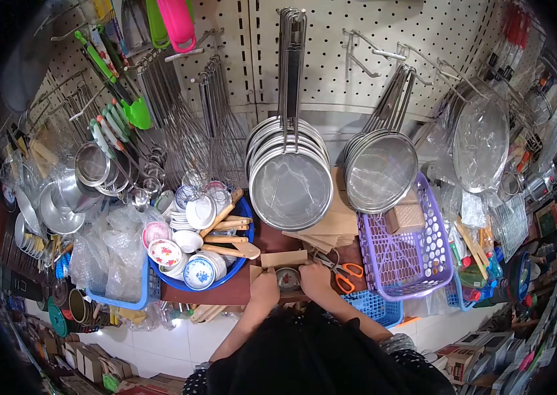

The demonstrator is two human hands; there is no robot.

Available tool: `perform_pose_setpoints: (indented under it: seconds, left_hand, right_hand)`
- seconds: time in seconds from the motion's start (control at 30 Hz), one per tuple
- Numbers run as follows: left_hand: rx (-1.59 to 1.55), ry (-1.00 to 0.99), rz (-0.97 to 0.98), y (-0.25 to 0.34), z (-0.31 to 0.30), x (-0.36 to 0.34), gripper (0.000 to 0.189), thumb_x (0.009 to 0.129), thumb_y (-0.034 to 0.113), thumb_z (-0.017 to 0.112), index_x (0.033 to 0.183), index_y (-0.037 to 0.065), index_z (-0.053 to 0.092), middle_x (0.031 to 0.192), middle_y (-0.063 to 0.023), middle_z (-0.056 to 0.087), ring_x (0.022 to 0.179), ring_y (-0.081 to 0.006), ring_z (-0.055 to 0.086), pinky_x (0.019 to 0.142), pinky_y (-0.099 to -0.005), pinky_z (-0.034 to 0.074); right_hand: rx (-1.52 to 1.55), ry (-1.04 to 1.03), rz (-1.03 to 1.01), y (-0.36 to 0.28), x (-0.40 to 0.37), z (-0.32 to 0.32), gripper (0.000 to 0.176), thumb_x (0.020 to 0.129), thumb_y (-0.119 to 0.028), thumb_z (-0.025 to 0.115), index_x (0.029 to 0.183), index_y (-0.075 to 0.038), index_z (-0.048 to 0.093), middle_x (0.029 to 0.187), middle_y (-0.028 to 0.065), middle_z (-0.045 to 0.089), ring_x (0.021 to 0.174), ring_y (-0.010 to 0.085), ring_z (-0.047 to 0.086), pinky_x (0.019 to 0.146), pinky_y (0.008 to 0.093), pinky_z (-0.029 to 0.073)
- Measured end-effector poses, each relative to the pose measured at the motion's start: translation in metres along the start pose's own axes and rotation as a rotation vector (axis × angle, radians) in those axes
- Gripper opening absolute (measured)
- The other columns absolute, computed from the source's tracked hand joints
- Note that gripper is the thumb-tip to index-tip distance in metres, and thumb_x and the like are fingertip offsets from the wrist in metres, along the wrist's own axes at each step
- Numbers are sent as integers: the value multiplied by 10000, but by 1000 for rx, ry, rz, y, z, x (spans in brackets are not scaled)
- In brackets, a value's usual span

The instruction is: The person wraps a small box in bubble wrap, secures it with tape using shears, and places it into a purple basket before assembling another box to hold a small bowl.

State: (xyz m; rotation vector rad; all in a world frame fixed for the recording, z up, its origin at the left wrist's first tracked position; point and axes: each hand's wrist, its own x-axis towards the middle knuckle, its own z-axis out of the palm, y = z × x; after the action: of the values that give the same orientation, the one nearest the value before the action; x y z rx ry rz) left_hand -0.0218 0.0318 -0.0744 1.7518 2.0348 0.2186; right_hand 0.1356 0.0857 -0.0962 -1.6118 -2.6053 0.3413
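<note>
My left hand (265, 288) and my right hand (314, 279) meet over a small round metal object (287, 279) on the brown shelf (272, 240). Both hands hold its sides. A flat piece of cardboard (283, 258) lies just behind it. Orange-handled scissors (343, 271) rest on the shelf right of my right hand. What exactly the round object is, I cannot tell.
A blue basin (242, 212) with small bowls and wooden spatulas stands to the left. A purple basket (405, 257) sits to the right. Metal strainers (290, 181) hang on the pegboard (331, 52) behind. Boxes line the white floor (173, 342) below.
</note>
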Motion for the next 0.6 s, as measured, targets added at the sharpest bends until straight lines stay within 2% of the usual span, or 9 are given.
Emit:
perform_pose_setpoints:
  seconds: [0.07, 0.17, 0.27, 0.37, 0.4, 0.57, 0.6]
  left_hand:
    - [9, -16, 21, -5, 5, 2, 364, 807, 39, 580, 1154, -53, 524, 866, -224, 687, 810, -369, 694, 715, -451, 567]
    - [8, -76, -38, 6, -6, 2, 404, 788, 49, 607, 1168, -49, 513, 1019, -232, 663, 916, -363, 677, 762, -436, 563]
    - [58, 80, 30, 8, -1, 0, 431, 769, 67, 634, 1171, -32, 512, 1153, -218, 597, 1034, -350, 632, 812, -417, 552]
    - [111, 165, 15, 11, 5, 3, 447, 758, 88, 654, 1169, -18, 513, 1184, -198, 551, 1092, -339, 594, 840, -407, 540]
    - [135, 218, 42, 10, 6, 4, 425, 769, 96, 650, 1165, 5, 524, 1145, -180, 563, 1051, -322, 615, 817, -411, 545]
    - [-138, 225, 164, 6, -7, 1, 323, 847, 139, 617, 1132, 4, 544, 1120, -194, 569, 1011, -365, 617, 817, -440, 534]
    - [-220, 228, 205, 8, -18, -4, 313, 865, 150, 610, 1136, 5, 547, 1117, -194, 571, 1004, -370, 616, 815, -446, 530]
  right_hand:
    - [2, 37, -3, 0, -2, 4, 146, 721, -161, 680, 854, -110, 716, 906, 134, 669, 983, 329, 627, 723, 444, 550]
    - [1, 117, -1, 2, 1, 11, 195, 715, -146, 688, 905, -113, 710, 984, 130, 635, 1018, 327, 596, 764, 448, 531]
    - [-27, 132, 29, 1, 3, -2, 264, 710, -153, 704, 973, -126, 707, 1034, 122, 594, 1055, 324, 553, 822, 451, 495]
    - [-48, 175, 46, 2, 3, -8, 323, 703, -160, 724, 1024, -134, 703, 1058, 115, 568, 1087, 323, 520, 859, 454, 465]
    - [-33, 166, 57, 1, 3, -13, 339, 698, -161, 731, 1035, -135, 702, 1065, 113, 566, 1094, 323, 515, 864, 455, 461]
    - [58, 219, 42, -5, 2, -27, 325, 721, -184, 739, 1035, -113, 699, 1097, 127, 587, 1081, 325, 535, 870, 469, 454]
    - [56, 223, 15, -6, 3, -30, 283, 774, -221, 714, 1023, -94, 675, 1050, 120, 584, 1068, 320, 542, 811, 477, 452]
